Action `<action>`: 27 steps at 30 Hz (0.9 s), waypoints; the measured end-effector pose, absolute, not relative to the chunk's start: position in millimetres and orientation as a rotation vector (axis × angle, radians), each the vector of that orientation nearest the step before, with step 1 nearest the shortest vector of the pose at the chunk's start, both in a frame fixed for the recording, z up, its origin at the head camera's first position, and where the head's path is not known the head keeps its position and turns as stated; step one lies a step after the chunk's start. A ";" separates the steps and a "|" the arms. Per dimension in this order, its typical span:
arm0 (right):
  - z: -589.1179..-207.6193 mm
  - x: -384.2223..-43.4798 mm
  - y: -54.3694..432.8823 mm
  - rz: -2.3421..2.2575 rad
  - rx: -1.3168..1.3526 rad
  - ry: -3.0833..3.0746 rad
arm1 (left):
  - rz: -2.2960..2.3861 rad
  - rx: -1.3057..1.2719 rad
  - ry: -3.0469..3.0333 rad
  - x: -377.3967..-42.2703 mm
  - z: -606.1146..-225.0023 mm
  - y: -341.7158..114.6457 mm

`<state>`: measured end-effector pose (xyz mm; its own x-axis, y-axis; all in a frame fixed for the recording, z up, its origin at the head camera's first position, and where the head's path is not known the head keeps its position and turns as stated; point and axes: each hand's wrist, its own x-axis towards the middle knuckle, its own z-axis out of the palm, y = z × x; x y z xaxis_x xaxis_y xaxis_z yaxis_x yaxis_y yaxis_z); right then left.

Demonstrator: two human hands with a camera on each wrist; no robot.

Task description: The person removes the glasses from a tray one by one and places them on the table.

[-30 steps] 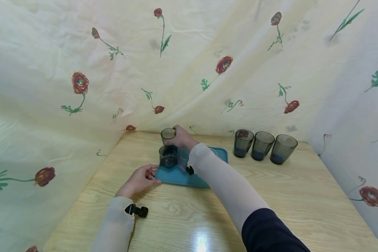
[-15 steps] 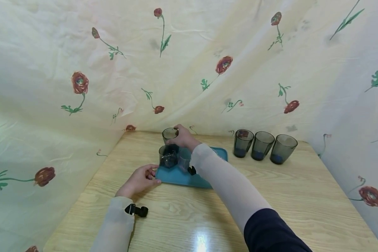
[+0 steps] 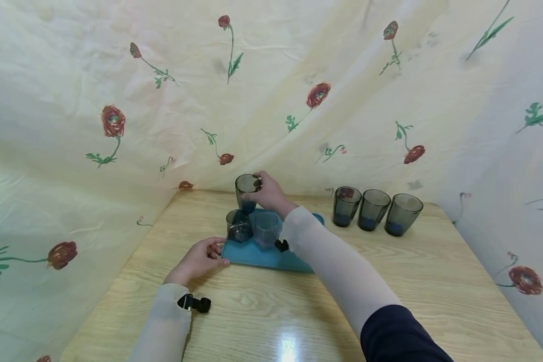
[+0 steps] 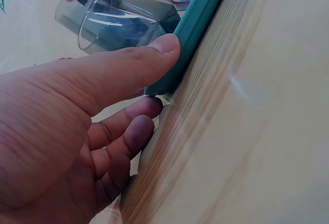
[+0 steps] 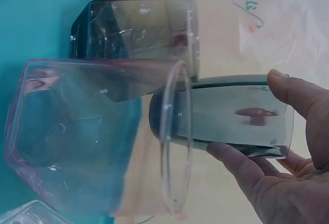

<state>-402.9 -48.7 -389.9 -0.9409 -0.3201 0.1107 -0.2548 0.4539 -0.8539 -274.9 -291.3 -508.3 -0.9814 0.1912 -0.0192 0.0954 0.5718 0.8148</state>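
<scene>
My right hand (image 3: 272, 195) grips a smoky grey glass tumbler (image 3: 246, 185) by its upper part, thumb and fingers on opposite sides. The tumbler is upright above the back left part of a blue tray (image 3: 262, 257). On the tray's left side stands a dark faceted glass (image 3: 239, 226), with a clear faceted glass (image 3: 267, 231) to its right. In the right wrist view the clear glass (image 5: 77, 142) partly overlaps the tumbler's base. My left hand (image 3: 196, 262) pinches the tray's front left corner, its thumb (image 4: 164, 44) on the rim and fingertips below.
Three smoky grey tumblers (image 3: 374, 211) stand in a row on the wooden table (image 3: 235, 311), right of the tray. A flowered cloth (image 3: 271, 100) hangs behind and at both sides. Another clear piece (image 5: 31, 215) shows at the right wrist view's lower left.
My right hand has raised the tumbler and brought it slightly right, and more of the clear glass shows. My left hand stays at the tray's corner. The head view has shifted slightly.
</scene>
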 end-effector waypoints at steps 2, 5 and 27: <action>-386.8 -399.2 -46.3 -1.558 -0.521 2.613 | 1.392 0.244 2.687 -275.2 -508.7 -291.2; -382.2 -393.4 -42.5 -1.587 -0.534 2.611 | 1.396 0.242 2.683 -275.2 -508.6 -290.8; -351.2 -353.5 4.8 -1.811 -0.662 2.681 | 1.398 0.243 2.701 -274.9 -512.2 -290.4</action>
